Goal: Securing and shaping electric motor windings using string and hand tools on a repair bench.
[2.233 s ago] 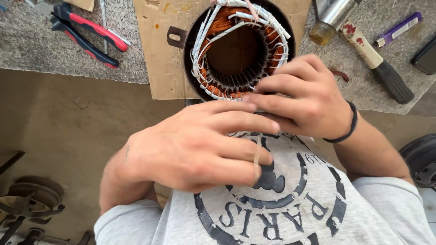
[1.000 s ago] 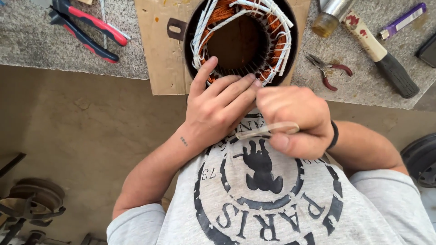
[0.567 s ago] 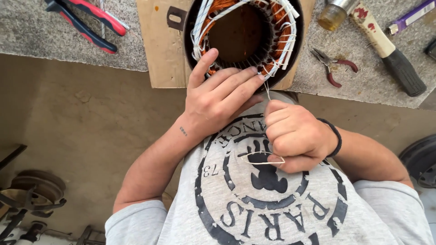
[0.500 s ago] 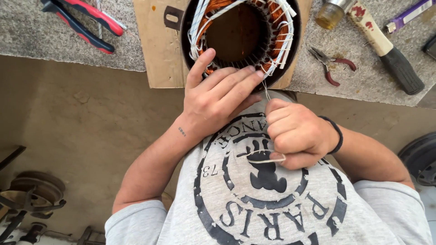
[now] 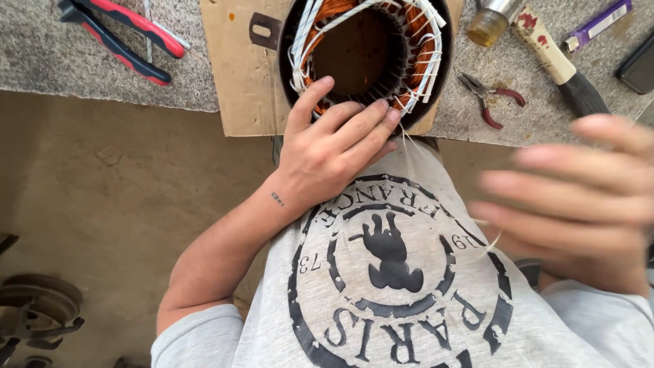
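Observation:
A round motor stator (image 5: pixel 424 56) with copper windings and white lacing sits on a piece of cardboard (image 5: pixel 238 75) at the bench edge. My left hand (image 5: pixel 327 150) presses on its near rim, with the fingers laid over the windings. My right hand (image 5: pixel 579 204) is blurred at the right, close to my chest and apart from the stator. It pulls a thin white cord (image 5: pixel 443 180) that runs from the stator's near edge to the hand. The hand's grip on the cord is hidden by blur.
On the grey bench (image 5: pixel 54 68) lie red-and-black pliers (image 5: pixel 122 34) at far left. Small red-handled pliers (image 5: pixel 490 95), a wooden-handled tool (image 5: pixel 558 58), a metal can (image 5: pixel 490 20) and a purple lighter (image 5: pixel 599 24) lie at right. Metal parts (image 5: pixel 34 307) sit on the floor below left.
My right hand has swung out to the right and toward the camera, drawing the white cord out of the stator. My left hand has stayed on the stator's rim.

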